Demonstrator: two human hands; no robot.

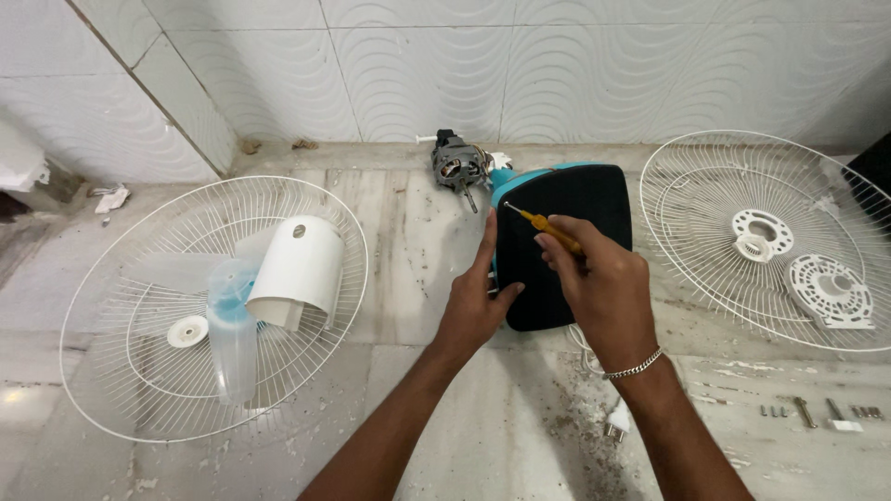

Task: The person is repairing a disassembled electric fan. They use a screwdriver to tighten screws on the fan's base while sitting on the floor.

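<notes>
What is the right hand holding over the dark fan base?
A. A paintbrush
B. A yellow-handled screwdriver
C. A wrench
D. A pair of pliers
B: the right hand grips a yellow-handled screwdriver, its tip on the dark fan base.

Two white wire fan guards [213,306] [761,237], one translucent blade set [227,325], one white motor cover [297,269], one bare motor [459,167], one black-and-teal fan base [566,241], one yellow-handled screwdriver [548,225], two round white plastic fittings [761,232] [831,289], one white plug [617,425], two hands [478,306] [603,283].
</notes>
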